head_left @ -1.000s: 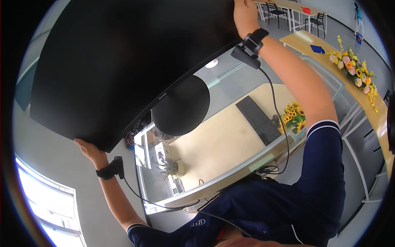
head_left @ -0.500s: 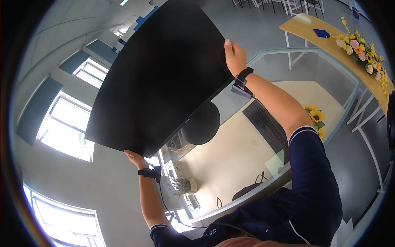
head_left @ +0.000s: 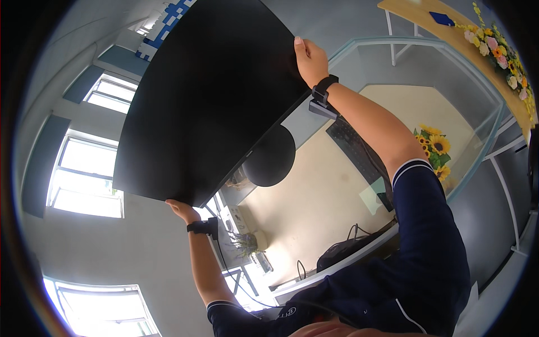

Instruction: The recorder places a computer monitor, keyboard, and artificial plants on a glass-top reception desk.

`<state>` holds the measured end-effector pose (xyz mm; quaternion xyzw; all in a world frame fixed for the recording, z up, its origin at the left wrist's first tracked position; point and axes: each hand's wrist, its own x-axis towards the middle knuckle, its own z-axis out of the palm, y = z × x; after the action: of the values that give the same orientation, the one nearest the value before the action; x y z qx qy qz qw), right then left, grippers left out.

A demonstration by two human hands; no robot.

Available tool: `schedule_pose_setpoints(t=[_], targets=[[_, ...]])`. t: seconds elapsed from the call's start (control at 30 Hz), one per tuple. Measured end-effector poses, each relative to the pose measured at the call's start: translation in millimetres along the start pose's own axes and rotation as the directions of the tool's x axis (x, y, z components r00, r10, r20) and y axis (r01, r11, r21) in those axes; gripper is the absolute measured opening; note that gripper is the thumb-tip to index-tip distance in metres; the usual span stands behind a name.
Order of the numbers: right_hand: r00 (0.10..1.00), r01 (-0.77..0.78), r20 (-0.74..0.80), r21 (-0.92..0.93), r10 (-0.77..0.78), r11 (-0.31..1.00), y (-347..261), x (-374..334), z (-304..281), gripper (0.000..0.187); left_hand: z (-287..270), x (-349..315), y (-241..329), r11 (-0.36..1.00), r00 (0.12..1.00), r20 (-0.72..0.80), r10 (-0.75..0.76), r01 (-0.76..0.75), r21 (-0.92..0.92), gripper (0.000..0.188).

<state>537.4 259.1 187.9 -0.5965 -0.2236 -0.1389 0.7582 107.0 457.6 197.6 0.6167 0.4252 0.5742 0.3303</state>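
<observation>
A large black computer monitor [head_left: 208, 106] fills the upper middle, its dark screen facing me and tilted. My right hand [head_left: 311, 63] grips its right side edge, thumb on the front and fingers behind. At the lower left corner, my left hand [head_left: 182, 211] holds the other side edge, with most of its fingers hidden behind the panel. Below the monitor's bottom edge shows its round black base [head_left: 272, 160]; whether this rests on the desk or hangs just above it, I cannot tell. Both wrists wear black straps with small devices.
The desk [head_left: 303, 224] has a glass rim. On it are a black keyboard [head_left: 353, 151], sunflowers [head_left: 438, 145], a potted lavender plant [head_left: 247, 242] and a black bag with cables [head_left: 342, 250]. A wooden table [head_left: 412, 8] with a flower arrangement [head_left: 499, 53] stands far right.
The whole view has shifted a little, bringing more of the desk's near edge and black bag into sight. Both hands keep their hold on the monitor.
</observation>
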Motion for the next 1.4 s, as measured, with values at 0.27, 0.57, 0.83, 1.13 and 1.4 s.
schedule_pose_setpoints(t=[0.27,0.57,0.83,1.13,1.4], targets=[[0.998,0.064,0.028,-0.113,-0.061,0.992,0.0,-1.0,-1.7,0.046,-3.8,3.4,-8.8,0.99,0.986,0.156,-0.057,0.075,-0.116,0.067],[0.995,0.099,0.05,-0.297,-0.088,0.95,6.0,-7.4,-2.0,0.043,7.0,-11.3,2.3,0.994,0.988,0.144,-0.057,0.069,-0.083,0.069],[0.995,0.101,0.048,-0.293,-0.091,0.951,7.5,-9.3,-9.3,0.045,12.1,-16.0,5.0,0.993,0.978,0.18,-0.107,0.113,-0.027,0.072],[0.996,0.084,0.059,-0.257,-0.072,0.963,2.1,-10.8,-5.9,0.045,9.4,-15.1,7.0,0.995,0.989,0.125,-0.084,0.09,-0.049,0.074],[0.992,0.126,0.059,-0.321,-0.113,0.939,6.3,-6.9,-1.1,0.045,1.8,-5.0,-3.6,0.993,0.994,0.093,-0.059,0.068,-0.092,0.072]])
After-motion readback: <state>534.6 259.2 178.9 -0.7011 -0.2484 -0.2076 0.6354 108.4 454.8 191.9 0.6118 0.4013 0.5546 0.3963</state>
